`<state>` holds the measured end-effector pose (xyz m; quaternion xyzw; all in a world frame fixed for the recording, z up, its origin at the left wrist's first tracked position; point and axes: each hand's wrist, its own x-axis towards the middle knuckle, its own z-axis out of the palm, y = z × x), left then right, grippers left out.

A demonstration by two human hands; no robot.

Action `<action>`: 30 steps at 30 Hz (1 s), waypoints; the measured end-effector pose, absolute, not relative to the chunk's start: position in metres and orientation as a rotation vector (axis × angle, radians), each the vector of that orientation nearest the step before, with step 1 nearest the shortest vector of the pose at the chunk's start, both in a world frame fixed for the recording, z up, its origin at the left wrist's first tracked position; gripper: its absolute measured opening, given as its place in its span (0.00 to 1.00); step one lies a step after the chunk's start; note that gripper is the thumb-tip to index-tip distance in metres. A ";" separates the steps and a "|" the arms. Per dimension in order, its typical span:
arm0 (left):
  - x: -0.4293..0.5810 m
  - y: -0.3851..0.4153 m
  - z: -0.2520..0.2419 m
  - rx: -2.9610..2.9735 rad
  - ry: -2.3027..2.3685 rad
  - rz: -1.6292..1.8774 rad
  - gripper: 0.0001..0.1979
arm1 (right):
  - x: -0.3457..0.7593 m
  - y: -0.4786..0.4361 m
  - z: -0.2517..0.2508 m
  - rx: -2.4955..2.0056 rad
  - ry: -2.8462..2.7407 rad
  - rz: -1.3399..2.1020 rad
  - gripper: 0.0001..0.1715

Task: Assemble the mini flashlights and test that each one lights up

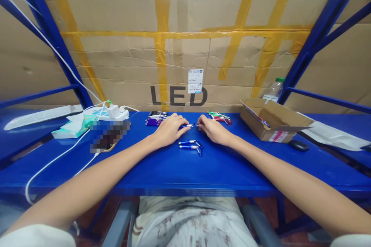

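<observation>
Above the middle of the blue table, my left hand [170, 129] is closed around a blue mini flashlight [185, 126], its silver end pointing right. My right hand [213, 128] pinches a small blue clip [196, 125] close to that end; the fingers hide most of the clip. Just below the hands lie two blue mini flashlights [188, 147] with blue carabiner clips [200, 150] attached. Behind my left hand is a group of purple, black and silver flashlights [153, 121]. Green and red flashlights [219, 117] with clips lie behind my right hand.
An open cardboard box [269, 121] stands at the right, beside a black computer mouse [298, 145] and a bottle [274, 89]. To the left are a power strip [120, 114], a tissue pack [71, 128], a pixelated phone [110, 137] and white cables. A taped cardboard wall [130, 61] closes the back.
</observation>
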<state>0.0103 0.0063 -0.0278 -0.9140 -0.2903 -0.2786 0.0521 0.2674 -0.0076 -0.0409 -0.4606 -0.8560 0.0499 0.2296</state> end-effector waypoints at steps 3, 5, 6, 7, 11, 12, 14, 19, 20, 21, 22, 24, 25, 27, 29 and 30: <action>0.011 0.007 -0.029 -2.803 -0.886 -0.828 0.14 | 0.268 -0.006 -0.042 -1.220 -2.376 0.130 0.14; 0.010 0.008 -0.029 -2.811 -0.892 -0.820 0.14 | 0.269 -0.004 -0.044 -1.189 -2.407 0.060 0.14; 0.010 0.008 -0.029 -2.814 -0.894 -0.817 0.14 | 0.269 -0.003 -0.046 -1.172 -2.418 0.029 0.14; 0.010 0.009 -0.030 -2.815 -0.895 -0.815 0.14 | 0.270 -0.001 -0.048 -1.157 -2.422 0.009 0.14; 0.009 0.009 -0.029 -2.834 -0.896 -0.830 0.14 | 0.270 0.001 -0.052 -1.151 -2.372 0.078 0.13; 0.009 0.008 -0.029 -2.850 -0.899 -0.842 0.14 | 0.269 0.001 -0.052 -1.158 -2.362 0.116 0.12; 0.010 0.007 -0.028 -2.896 -0.927 -0.877 0.14 | 0.267 0.001 -0.050 -1.164 -2.351 0.205 0.12; 0.014 0.007 -0.028 -3.027 -1.105 -0.948 0.12 | 0.265 -0.001 -0.045 -1.125 -2.315 0.340 0.13; 0.015 0.008 -0.029 -3.049 -1.126 -0.951 0.12 | 0.264 -0.002 -0.044 -1.119 -2.308 0.338 0.13; 0.015 0.009 -0.030 -3.069 -1.138 -0.958 0.11 | 0.264 -0.003 -0.043 -1.113 -2.305 0.332 0.13; 0.015 0.010 -0.031 -3.085 -1.145 -0.971 0.11 | 0.263 -0.004 -0.042 -1.103 -2.304 0.331 0.13; 0.014 0.012 -0.031 -3.104 -1.155 -1.010 0.11 | 0.261 -0.008 -0.040 -1.070 -2.307 0.362 0.14; 0.013 0.013 -0.031 -3.110 -1.160 -1.028 0.11 | 0.260 -0.009 -0.039 -1.051 -2.303 0.393 0.14; 0.011 0.014 -0.030 -3.121 -1.171 -1.053 0.12 | 0.258 -0.012 -0.038 -1.024 -2.274 0.472 0.14; 0.010 0.014 -0.028 -3.134 -1.175 -1.071 0.12 | 0.256 -0.013 -0.036 -1.015 -2.228 0.540 0.14; 0.009 0.014 -0.027 -3.141 -1.173 -1.077 0.12 | 0.256 -0.013 -0.036 -1.014 -2.203 0.562 0.13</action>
